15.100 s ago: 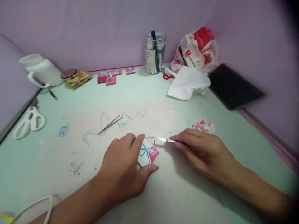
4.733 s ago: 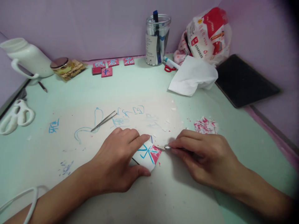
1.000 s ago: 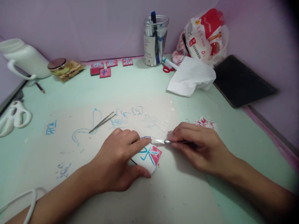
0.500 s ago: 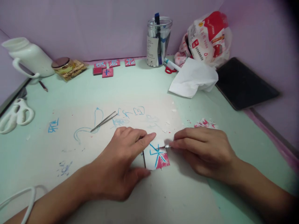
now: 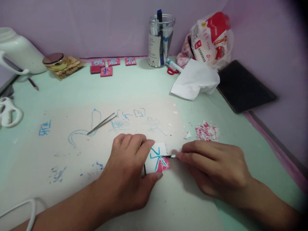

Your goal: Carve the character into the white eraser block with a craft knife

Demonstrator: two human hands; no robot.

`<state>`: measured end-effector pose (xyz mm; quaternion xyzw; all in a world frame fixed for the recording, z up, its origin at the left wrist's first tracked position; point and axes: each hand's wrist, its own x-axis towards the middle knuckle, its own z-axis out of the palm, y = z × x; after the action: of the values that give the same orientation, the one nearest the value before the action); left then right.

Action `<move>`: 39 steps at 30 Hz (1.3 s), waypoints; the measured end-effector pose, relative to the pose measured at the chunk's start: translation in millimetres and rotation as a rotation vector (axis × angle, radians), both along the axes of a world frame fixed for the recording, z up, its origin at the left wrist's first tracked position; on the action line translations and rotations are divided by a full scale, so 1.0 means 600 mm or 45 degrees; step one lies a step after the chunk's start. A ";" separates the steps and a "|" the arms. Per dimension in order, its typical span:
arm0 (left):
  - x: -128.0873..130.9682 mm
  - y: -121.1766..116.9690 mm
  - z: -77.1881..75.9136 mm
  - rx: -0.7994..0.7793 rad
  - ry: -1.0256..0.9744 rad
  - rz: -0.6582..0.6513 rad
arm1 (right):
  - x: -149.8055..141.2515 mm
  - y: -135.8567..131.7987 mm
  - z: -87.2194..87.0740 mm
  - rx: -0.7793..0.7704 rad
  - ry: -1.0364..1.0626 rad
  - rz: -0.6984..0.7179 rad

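Observation:
A small square tile (image 5: 155,162) lies on the pale sheet, its white face marked with a blue character and its lower right corner cut away to pink. My left hand (image 5: 131,171) grips the tile along its left side, thumb at the lower edge and fingers at the upper edge. In my right hand (image 5: 214,166) is a craft knife (image 5: 172,156), pinched near its silver collar. The blade tip touches the tile's face by the blue strokes, beside the pink area. The rest of the knife's handle is hidden by my fingers.
Metal tweezers (image 5: 102,123) lie beyond my left hand. Pink and white shavings (image 5: 207,131) are heaped above my right hand. Farther back are several pink tiles (image 5: 106,71), a jar of pens (image 5: 160,41), crumpled tissue (image 5: 194,80) and a black tablet (image 5: 245,86). White scissors (image 5: 11,112) sit left.
The view has shifted, so most things appear a little farther left. The blade has moved slightly on the tile, and my right hand sits lower, uncovering more of the shavings.

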<state>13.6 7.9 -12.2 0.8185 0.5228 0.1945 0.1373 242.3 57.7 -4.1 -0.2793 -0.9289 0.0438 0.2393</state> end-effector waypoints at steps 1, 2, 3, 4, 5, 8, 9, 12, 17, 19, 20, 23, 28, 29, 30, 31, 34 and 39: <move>0.000 0.000 0.000 -0.001 -0.007 -0.004 | 0.000 -0.002 0.000 0.022 -0.003 -0.004; 0.000 -0.001 0.000 -0.001 -0.016 -0.009 | 0.001 -0.003 0.001 0.035 -0.009 -0.003; 0.000 -0.001 0.000 -0.006 -0.022 -0.014 | 0.001 -0.004 0.002 0.038 -0.018 0.005; 0.000 -0.001 0.000 -0.006 -0.028 -0.017 | 0.001 -0.004 0.003 0.036 -0.024 0.016; 0.000 -0.001 0.000 -0.008 -0.029 -0.020 | 0.000 -0.004 0.004 0.032 -0.031 0.025; 0.000 0.000 0.000 -0.011 -0.030 -0.017 | -0.001 -0.002 0.006 0.039 -0.044 0.026; 0.000 0.000 0.000 -0.012 -0.030 -0.016 | -0.002 -0.001 0.006 0.050 -0.047 0.017; 0.000 0.000 0.002 -0.012 -0.034 -0.007 | -0.003 0.000 0.006 0.055 -0.059 0.017; 0.001 0.001 0.002 -0.027 -0.033 -0.001 | -0.003 -0.001 0.007 0.042 -0.064 0.023; 0.001 0.002 0.001 -0.019 -0.030 0.004 | -0.003 -0.002 0.006 0.047 -0.067 0.022; 0.001 0.003 0.001 -0.016 -0.031 0.005 | -0.003 -0.002 0.006 0.049 -0.066 0.020; 0.001 0.003 0.001 -0.012 -0.041 -0.001 | -0.004 -0.003 0.004 0.060 -0.084 0.007; 0.000 0.002 0.003 -0.003 -0.059 -0.021 | -0.008 0.001 0.012 0.027 -0.177 0.015; 0.000 0.002 0.003 -0.007 -0.057 -0.021 | -0.010 0.003 0.016 -0.002 -0.211 0.029; -0.001 0.002 0.003 -0.011 -0.053 -0.022 | -0.012 0.006 0.020 -0.035 -0.254 0.043; -0.001 0.002 0.003 -0.012 -0.050 -0.024 | -0.014 0.009 0.025 -0.072 -0.295 0.059; -0.001 0.003 0.003 -0.011 -0.044 -0.024 | -0.018 0.022 0.036 -0.187 -0.355 0.068; -0.003 0.005 0.001 0.004 -0.053 -0.049 | -0.016 0.042 0.039 -0.490 -0.265 0.128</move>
<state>11.7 10.9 -11.3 0.8244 0.5039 0.2094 0.1507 232.5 83.1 19.0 -0.2761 -0.9358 0.2033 0.0820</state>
